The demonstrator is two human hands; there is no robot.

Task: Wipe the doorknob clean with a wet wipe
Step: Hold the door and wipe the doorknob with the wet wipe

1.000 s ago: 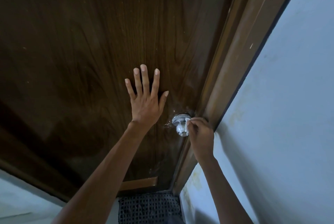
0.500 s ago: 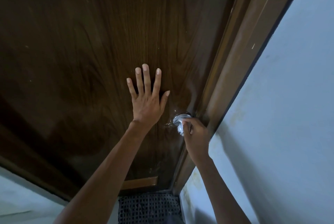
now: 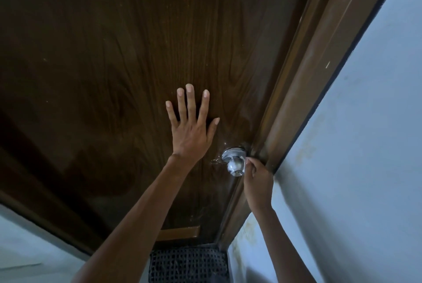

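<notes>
Left hand (image 3: pixel 191 131) is spread flat on the dark wooden door (image 3: pixel 102 77): fingers straight and fanned, palm against the panel, gripping nothing. It sits at about ten o'clock from the doorknob (image 3: pixel 236 165). The knob is a shiny metal ball on a round plate (image 3: pixel 231 153), at roughly four o'clock from the middle of the view and just beside the door frame (image 3: pixel 308 77).

Right hand (image 3: pixel 259 181) comes in from five o'clock, fingers curled tight, fingertips touching the knob's three o'clock side. A pale sliver shows at those fingertips, and I take it for the wet wipe (image 3: pixel 246 161), pinched small. Most of it is hidden inside the hand, so how it is folded I cannot tell.

Down at six o'clock of the view there's a dark mesh mat (image 3: pixel 187 264) on the floor, and a pale wall (image 3: pixel 354 145) off to the right.

The step in hand, as I read it, is the wiping proper: the right flank of the knob gets the wipe while the flat hand steadies the door. The front face and nine o'clock side are bare to the camera. The next move likely calls for carrying the wipe over the face and across to nine o'clock, then round the neck and plate. That wants firm pressure, and the door held from swinging.
</notes>
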